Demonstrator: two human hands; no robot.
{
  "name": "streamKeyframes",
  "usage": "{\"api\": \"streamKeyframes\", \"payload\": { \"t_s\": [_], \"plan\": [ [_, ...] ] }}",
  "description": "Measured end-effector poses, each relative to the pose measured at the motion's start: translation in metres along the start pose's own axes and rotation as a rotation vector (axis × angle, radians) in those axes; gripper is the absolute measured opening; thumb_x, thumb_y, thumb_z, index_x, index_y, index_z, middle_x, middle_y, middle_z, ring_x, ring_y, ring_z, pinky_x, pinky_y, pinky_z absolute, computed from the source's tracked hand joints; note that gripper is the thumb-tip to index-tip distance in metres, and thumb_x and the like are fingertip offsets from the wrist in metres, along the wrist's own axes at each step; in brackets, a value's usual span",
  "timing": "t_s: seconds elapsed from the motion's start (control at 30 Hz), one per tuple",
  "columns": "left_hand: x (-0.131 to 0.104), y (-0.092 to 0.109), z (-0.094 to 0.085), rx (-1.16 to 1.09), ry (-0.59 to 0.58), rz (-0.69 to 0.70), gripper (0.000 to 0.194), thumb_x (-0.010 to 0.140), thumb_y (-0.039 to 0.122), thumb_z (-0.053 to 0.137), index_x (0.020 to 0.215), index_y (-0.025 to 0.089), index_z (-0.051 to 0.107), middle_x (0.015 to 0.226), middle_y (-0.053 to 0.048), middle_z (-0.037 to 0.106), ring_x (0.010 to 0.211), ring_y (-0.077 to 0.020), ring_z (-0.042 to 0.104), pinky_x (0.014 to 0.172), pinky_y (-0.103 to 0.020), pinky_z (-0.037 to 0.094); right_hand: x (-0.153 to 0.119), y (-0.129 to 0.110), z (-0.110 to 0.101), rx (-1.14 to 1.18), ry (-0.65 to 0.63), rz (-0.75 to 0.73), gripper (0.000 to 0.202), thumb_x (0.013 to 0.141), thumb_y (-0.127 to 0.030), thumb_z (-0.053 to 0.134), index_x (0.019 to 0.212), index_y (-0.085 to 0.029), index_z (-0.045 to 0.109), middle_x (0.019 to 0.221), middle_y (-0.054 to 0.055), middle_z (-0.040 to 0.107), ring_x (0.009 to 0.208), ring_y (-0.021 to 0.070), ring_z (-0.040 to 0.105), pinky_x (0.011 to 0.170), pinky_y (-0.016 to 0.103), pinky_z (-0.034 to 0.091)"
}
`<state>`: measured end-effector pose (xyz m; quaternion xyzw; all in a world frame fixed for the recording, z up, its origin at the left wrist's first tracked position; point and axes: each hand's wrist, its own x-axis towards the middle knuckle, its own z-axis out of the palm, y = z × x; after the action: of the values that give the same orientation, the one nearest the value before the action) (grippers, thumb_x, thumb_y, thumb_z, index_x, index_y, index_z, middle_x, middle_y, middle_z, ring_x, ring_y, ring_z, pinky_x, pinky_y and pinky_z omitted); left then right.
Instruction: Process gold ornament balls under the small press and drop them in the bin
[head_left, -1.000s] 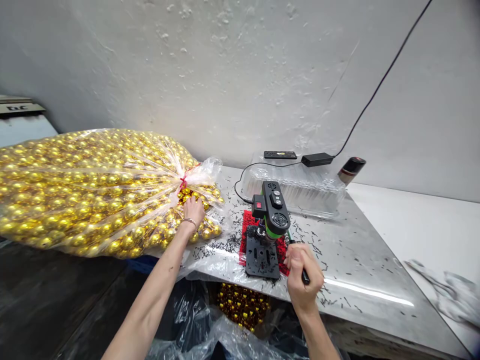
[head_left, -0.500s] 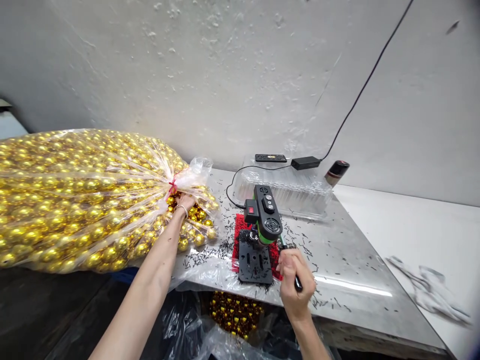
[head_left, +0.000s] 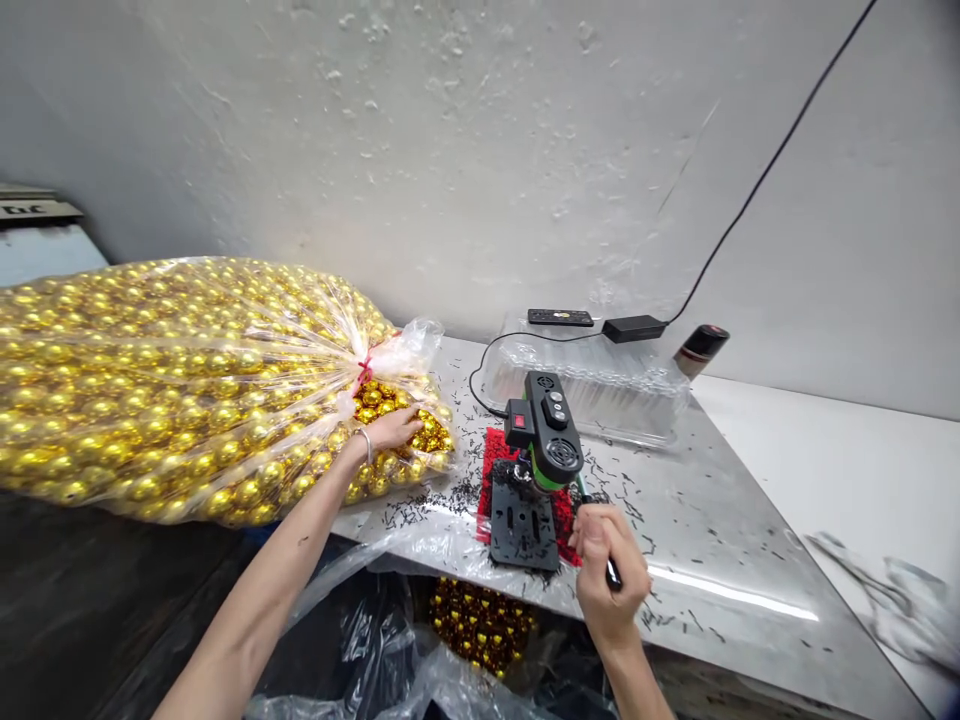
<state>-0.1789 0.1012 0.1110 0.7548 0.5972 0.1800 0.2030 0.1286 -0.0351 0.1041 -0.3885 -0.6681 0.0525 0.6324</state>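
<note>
A large clear bag [head_left: 187, 390] full of shiny gold balls lies at the left, tied with a red string [head_left: 364, 372]. My left hand [head_left: 394, 430] is at an opening in the bag's side, over loose gold balls [head_left: 375, 400]; its fingers point right, and whether a ball is under them is hidden. My right hand [head_left: 611, 560] is wrapped round the black lever handle [head_left: 614, 574] of a small black and green press machine [head_left: 553, 430]. Under its head is a black slotted base plate [head_left: 523, 530] on a red mat [head_left: 491, 470].
Black slivers litter the metal table [head_left: 720, 520]. Behind the machine lie clear plastic trays [head_left: 600, 385], a remote [head_left: 560, 317], a power adapter [head_left: 634, 328] and a black-capped can [head_left: 701, 350]. White gloves [head_left: 907, 600] lie right; more gold balls [head_left: 480, 625] sit below the table's edge.
My left hand has come up out of the bag's opening and shifted right over the balls. My right hand stays on the lever. The view has shifted slightly left.
</note>
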Motion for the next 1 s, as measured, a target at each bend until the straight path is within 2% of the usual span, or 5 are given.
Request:
{"api": "streamKeyframes", "payload": {
  "t_s": [0.17,0.5,0.67,0.8,1.0],
  "plan": [
    [-0.001,0.004,0.015,0.175,-0.059,-0.034,0.053,0.084,0.048,0.055,0.127,0.018,0.055,0.116,-0.012,0.062,0.107,-0.0282,0.059,0.094,-0.036,0.043,0.0,0.001,0.0,0.006,0.003,-0.003,0.025,0.087,-0.006,0.044,0.065,-0.019,0.047,0.068,0.0,0.051,0.061,0.012,0.049,0.056,0.027,0.038],
    [0.004,0.024,0.046,0.216,0.117,-0.065,0.028,0.091,0.033,0.048,0.11,0.014,0.059,0.104,-0.015,0.064,0.095,-0.0272,0.062,0.083,-0.036,0.045,0.003,-0.004,0.0,-0.02,-0.015,-0.015,0.027,0.087,-0.005,0.042,0.064,-0.019,0.045,0.068,0.0,0.05,0.064,0.0123,0.05,0.057,0.026,0.038],
    [-0.001,0.026,0.037,-0.741,0.443,-0.257,0.025,0.087,0.036,0.057,0.101,0.016,0.061,0.091,-0.006,0.066,0.085,-0.0193,0.063,0.076,-0.029,0.05,0.003,-0.004,0.0,-0.022,-0.016,-0.024,0.027,0.087,-0.004,0.042,0.065,-0.019,0.045,0.068,0.0,0.05,0.064,0.0124,0.049,0.057,0.027,0.037],
    [-0.007,0.028,0.022,-1.608,0.336,-0.549,0.009,0.087,0.021,0.055,0.084,0.013,0.059,0.073,-0.005,0.064,0.063,-0.0113,0.061,0.053,-0.018,0.05,0.003,-0.003,0.0,-0.021,-0.023,-0.026,0.027,0.087,-0.004,0.042,0.065,-0.019,0.044,0.069,0.001,0.05,0.065,0.0121,0.049,0.058,0.027,0.038],
    [-0.028,0.039,0.014,-1.786,0.173,-0.55,0.008,0.086,0.016,0.056,0.088,0.01,0.061,0.077,-0.01,0.069,0.052,-0.0091,0.059,0.039,-0.014,0.046,0.001,-0.001,0.0,-0.021,-0.019,-0.022,0.027,0.088,-0.006,0.042,0.064,-0.019,0.045,0.068,0.0,0.05,0.065,0.0126,0.049,0.058,0.027,0.038]
  ]
}}
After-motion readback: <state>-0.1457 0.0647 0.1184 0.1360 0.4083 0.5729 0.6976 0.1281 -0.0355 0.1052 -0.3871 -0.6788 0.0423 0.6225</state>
